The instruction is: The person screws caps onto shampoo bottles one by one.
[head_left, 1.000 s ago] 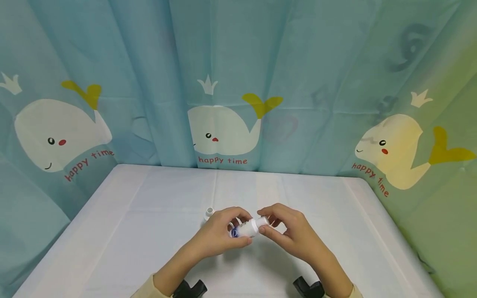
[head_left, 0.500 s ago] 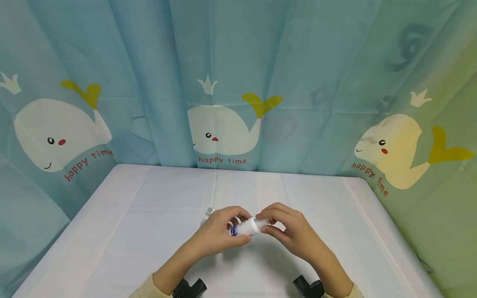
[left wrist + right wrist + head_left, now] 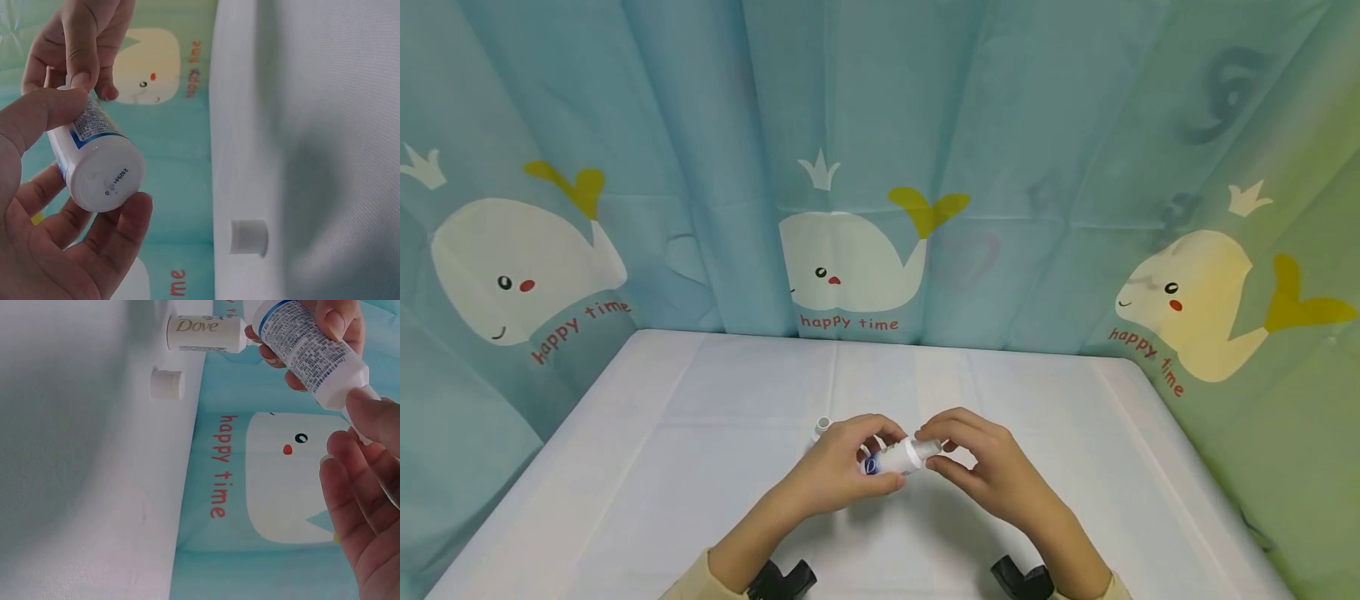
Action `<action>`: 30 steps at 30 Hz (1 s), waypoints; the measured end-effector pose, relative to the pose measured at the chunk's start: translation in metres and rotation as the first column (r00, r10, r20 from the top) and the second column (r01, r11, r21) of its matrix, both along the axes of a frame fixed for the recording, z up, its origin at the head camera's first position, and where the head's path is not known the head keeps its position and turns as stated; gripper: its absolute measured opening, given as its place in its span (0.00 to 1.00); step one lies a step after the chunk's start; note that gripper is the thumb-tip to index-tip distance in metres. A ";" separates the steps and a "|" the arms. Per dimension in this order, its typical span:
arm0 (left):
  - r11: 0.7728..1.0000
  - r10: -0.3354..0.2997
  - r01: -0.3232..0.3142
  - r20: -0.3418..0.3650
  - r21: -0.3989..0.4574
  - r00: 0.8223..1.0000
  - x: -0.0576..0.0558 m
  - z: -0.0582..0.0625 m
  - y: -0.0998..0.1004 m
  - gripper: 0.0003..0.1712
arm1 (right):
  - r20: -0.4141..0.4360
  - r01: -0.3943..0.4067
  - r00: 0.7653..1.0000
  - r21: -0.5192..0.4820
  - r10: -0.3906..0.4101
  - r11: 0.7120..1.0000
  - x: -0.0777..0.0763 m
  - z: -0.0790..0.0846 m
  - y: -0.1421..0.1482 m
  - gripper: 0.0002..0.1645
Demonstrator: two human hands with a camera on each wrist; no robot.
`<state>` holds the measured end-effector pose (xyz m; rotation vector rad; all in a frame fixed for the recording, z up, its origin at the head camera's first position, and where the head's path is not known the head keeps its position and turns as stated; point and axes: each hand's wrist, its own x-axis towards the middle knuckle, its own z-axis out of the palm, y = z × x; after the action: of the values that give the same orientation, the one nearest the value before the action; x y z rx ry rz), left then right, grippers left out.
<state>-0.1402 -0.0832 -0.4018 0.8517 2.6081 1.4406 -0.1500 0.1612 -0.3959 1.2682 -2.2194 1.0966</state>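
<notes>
My left hand (image 3: 835, 475) grips a white plastic bottle (image 3: 897, 458) with a blue-edged label, held tilted above the table. In the left wrist view its base (image 3: 109, 181) shows printed digits. At the other end, my right hand (image 3: 988, 467) has its thumb and fingertips around the bottle's narrow top (image 3: 370, 394), pinching it. That top looks pale and partly see-through in the head view; fingers hide some of it. A second white bottle marked Dove (image 3: 206, 334) stands on the table, mostly behind my left hand in the head view.
A small white cap (image 3: 167, 384) sits on the white-covered table (image 3: 730, 392) near the Dove bottle. Blue-green curtains (image 3: 880, 100) with whale prints hang behind and at the sides. Black mounts (image 3: 782, 581) are worn at both wrists.
My right fingertips have shifted slightly along the bottle's top, which looked white a second ago and looks greyer and clearer now. My left hand and the bottle have barely moved.
</notes>
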 end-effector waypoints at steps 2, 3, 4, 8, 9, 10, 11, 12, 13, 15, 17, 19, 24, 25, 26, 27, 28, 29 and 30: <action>1.000 -0.001 0.001 -0.002 -0.003 1.000 0.000 0.000 0.000 0.21 | -0.003 -0.001 1.000 -0.001 0.001 1.000 0.000 0.000 0.000 0.22; 1.000 0.000 0.000 -0.001 -0.002 1.000 0.000 0.000 0.000 0.21 | -0.006 -0.001 1.000 0.000 0.001 1.000 0.000 0.000 0.000 0.22; 1.000 -0.001 0.001 -0.004 -0.002 1.000 0.000 0.000 0.000 0.21 | 0.000 0.001 1.000 0.002 -0.001 1.000 -0.001 0.000 0.000 0.21; 1.000 -0.004 0.004 -0.003 -0.005 1.000 0.000 0.001 -0.001 0.21 | 0.035 0.025 0.999 0.021 -0.026 0.999 0.000 0.000 0.002 0.19; 1.000 -0.004 0.004 -0.003 -0.006 1.000 0.000 0.001 -0.001 0.22 | 0.044 0.030 0.999 0.025 -0.031 0.999 0.000 0.000 0.002 0.18; 1.000 -0.003 0.003 -0.004 -0.006 1.000 0.001 0.001 -0.001 0.22 | 0.053 0.035 0.998 0.026 -0.037 0.999 0.001 0.000 0.002 0.19; 1.000 -0.003 0.003 -0.004 -0.007 1.000 0.001 0.001 -0.001 0.22 | 0.055 0.040 0.998 0.026 -0.041 0.999 0.001 0.000 0.001 0.19; 1.000 -0.002 0.002 -0.004 -0.008 1.000 0.001 0.001 -0.001 0.22 | 0.053 0.042 0.998 0.025 -0.043 0.999 0.001 0.000 0.001 0.20; 1.000 -0.001 0.001 -0.005 -0.009 1.000 0.001 0.002 -0.001 0.22 | 0.050 0.041 0.998 0.022 -0.042 0.999 0.001 0.001 0.001 0.21; 1.000 0.004 -0.004 -0.009 -0.012 1.000 0.001 0.002 -0.001 0.21 | 0.035 0.031 0.999 0.011 -0.031 0.999 0.001 0.000 0.000 0.22; 1.000 0.007 -0.007 -0.012 -0.017 1.000 0.001 0.003 -0.001 0.21 | 0.025 0.020 0.999 0.003 -0.020 1.000 0.001 0.000 0.000 0.22; 1.000 0.011 -0.011 -0.012 -0.022 1.000 0.001 0.003 -0.001 0.21 | 0.028 0.022 0.999 0.003 -0.022 1.000 0.001 -0.001 0.000 0.19; 1.000 0.007 -0.007 -0.009 -0.020 1.000 0.002 0.004 -0.001 0.22 | 0.053 0.063 0.997 0.029 -0.064 0.998 0.001 -0.003 0.001 0.16; 1.000 0.005 -0.006 -0.010 -0.015 1.000 0.002 0.003 -0.001 0.22 | 0.055 0.070 0.996 0.035 -0.072 0.997 0.002 -0.003 0.002 0.16; 1.000 0.005 -0.006 -0.015 -0.010 1.000 0.002 0.003 0.000 0.22 | 0.054 0.076 0.995 0.040 -0.078 0.996 0.002 -0.003 0.002 0.16; 1.000 0.005 -0.005 -0.021 -0.003 1.000 0.002 0.003 0.000 0.22 | 0.053 0.084 0.995 0.044 -0.086 0.995 0.002 -0.003 0.002 0.16; 1.000 0.007 -0.007 -0.028 0.005 1.000 0.002 0.002 0.000 0.22 | 0.053 0.092 0.994 0.049 -0.095 0.995 0.002 -0.004 0.002 0.15; 1.000 0.012 -0.012 -0.038 0.008 0.999 0.003 0.001 0.001 0.22 | 0.051 0.100 0.993 0.054 -0.103 0.994 0.002 -0.004 0.002 0.15; 1.000 0.017 -0.016 -0.052 0.013 0.998 0.003 0.000 0.001 0.22 | 0.050 0.107 0.993 0.057 -0.110 0.993 0.002 -0.004 0.002 0.15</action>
<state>-0.1377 -0.0820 -0.4015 0.8838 2.6525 1.4602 -0.1479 0.1631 -0.3999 1.1368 -2.3427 1.0475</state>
